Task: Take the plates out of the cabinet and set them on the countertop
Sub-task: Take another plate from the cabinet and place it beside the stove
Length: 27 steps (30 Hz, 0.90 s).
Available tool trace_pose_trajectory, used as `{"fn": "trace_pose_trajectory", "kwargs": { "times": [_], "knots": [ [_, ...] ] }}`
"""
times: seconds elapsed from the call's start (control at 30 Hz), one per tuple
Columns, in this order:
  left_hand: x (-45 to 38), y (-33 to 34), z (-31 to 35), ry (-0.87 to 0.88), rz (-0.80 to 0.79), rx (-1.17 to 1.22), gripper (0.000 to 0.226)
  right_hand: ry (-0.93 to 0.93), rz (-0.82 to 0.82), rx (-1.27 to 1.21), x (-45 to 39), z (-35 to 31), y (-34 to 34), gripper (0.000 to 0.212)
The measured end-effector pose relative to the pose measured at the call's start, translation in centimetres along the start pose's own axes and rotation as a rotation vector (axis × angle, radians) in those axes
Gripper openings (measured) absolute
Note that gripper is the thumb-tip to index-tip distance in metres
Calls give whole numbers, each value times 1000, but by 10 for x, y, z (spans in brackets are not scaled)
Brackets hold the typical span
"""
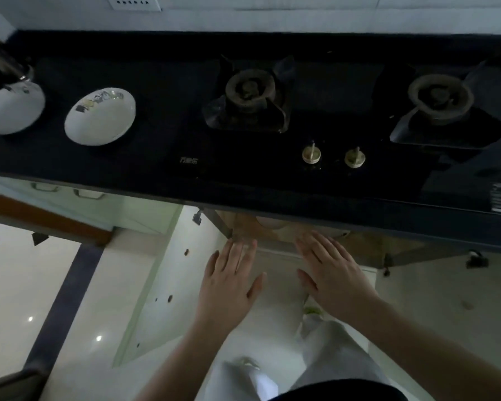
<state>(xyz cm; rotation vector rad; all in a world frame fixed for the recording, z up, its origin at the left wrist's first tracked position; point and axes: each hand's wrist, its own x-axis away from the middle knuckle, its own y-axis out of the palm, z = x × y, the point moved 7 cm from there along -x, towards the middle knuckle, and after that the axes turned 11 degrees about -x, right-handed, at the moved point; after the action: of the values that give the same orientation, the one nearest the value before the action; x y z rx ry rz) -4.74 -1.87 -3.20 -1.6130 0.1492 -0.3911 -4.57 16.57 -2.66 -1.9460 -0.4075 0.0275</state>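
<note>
Two white plates sit on the dark countertop (162, 157) at the left: one with a printed pattern (100, 115), another (10, 108) at the frame's edge. Below the counter the cabinet (272, 227) stands with its doors swung out; a pale rounded shape (271, 222), maybe a plate, shows just under the counter edge. My left hand (229, 282) and my right hand (333, 270) hover side by side in front of the cabinet opening, fingers straight, palms down, holding nothing.
A gas hob with two burners (249, 94) (440, 96) and two knobs (311, 154) fills the counter's middle and right. The left cabinet door (154, 285) stands wide; another door (446, 299) is at the right. Glossy white floor lies below.
</note>
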Motion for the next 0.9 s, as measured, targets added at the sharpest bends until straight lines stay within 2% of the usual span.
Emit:
{"fn": "trace_pose_trajectory", "kwargs": {
  "times": [0.17, 0.33, 0.43, 0.53, 0.57, 0.63, 0.73, 0.9],
  "knots": [
    [-34, 99, -2, 10, -26, 33, 66, -38, -99, 82, -49, 39, 92, 62],
    [-73, 177, -26, 3, 18, -18, 70, -13, -128, 167, -107, 79, 175, 63],
    [-99, 238, -28, 11, -21, -13, 69, -19, -130, 153, -135, 107, 223, 64],
    [-124, 308, -24, 30, -54, 6, 70, -33, -128, 110, -162, 152, 275, 92],
    [-133, 326, -21, 33, -58, 11, 69, 3, -187, 82, -168, 168, 293, 95],
    [-155, 361, -18, 36, -39, 4, 65, 35, -169, 96, -181, 189, 318, 89],
    [-193, 412, -18, 48, 15, -23, 62, 30, -113, 179, -200, 210, 356, 65],
    [-245, 473, -25, 139, 138, -67, 60, 20, -53, 288, -230, 242, 406, 60]
  ]
}}
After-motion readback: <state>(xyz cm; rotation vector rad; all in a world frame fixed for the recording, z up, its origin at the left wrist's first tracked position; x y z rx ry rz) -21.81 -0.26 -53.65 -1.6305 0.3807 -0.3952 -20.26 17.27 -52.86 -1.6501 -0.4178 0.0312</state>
